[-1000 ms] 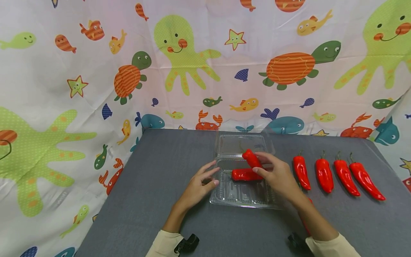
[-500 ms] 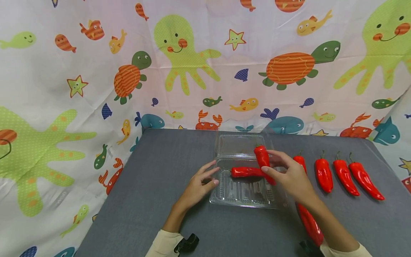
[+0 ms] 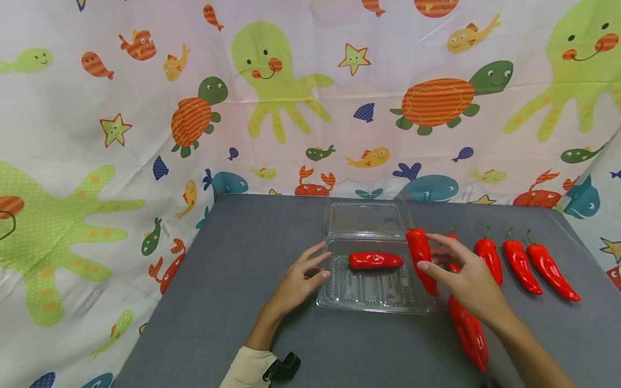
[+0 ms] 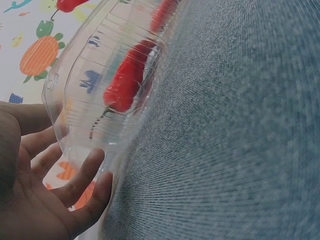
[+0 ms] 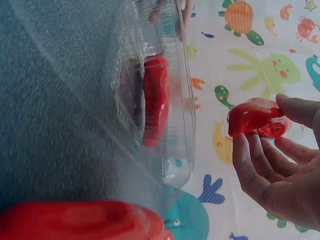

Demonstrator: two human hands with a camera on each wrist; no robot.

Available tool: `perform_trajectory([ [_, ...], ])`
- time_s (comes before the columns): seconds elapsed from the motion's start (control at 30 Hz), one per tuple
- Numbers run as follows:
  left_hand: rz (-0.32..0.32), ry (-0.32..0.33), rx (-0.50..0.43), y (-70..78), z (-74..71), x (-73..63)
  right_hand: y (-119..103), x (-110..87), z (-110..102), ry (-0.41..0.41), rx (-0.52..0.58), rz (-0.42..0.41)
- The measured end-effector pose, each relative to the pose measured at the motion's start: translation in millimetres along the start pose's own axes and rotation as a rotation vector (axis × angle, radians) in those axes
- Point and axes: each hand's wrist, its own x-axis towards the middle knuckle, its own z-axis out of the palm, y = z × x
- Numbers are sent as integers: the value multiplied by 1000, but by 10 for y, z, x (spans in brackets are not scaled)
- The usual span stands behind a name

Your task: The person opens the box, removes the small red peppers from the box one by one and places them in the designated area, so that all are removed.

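My right hand (image 3: pixel 468 280) pinches a red chili pepper (image 3: pixel 421 261) between thumb and fingers, over the right side of a clear plastic clamshell container (image 3: pixel 373 299). In the right wrist view that pepper (image 5: pixel 255 117) is raised, seen nearly end-on. Another red chili pepper (image 3: pixel 375 261) lies crosswise inside the container, its stem to the left. At the container's left edge, my left hand (image 3: pixel 298 280) rests with spread, relaxed fingers. Its fingertips are right at the clear wall in the left wrist view, and it holds nothing.
Behind the base, the container's lid (image 3: pixel 366 216) lies back, opened. Several red chili peppers stand in a row at the right, among them one at the far end (image 3: pixel 553 272). A nearer chili pepper (image 3: pixel 468 334) lies beside my right forearm. A patterned curtain (image 3: pixel 291 108) hangs behind the grey tabletop (image 3: pixel 218 302).
My right hand has moved right with the held chili pepper, from above the container's middle to its right side. The pepper in the container now shows whole. My left hand stays put.
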Motion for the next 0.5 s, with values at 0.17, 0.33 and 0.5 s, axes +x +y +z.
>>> perform_trajectory([
  [0.17, 18, 1, -7, -14, 1, 6, 75, -63, -131, -23, 20, 59],
  [0.33, 11, 0, -11, -17, 1, 2, 165, -136, -250, -30, -7, 87],
  [0.5, 6, 0, -17, -13, 3, -2, 293, -194, -336, -24, -53, 144],
])
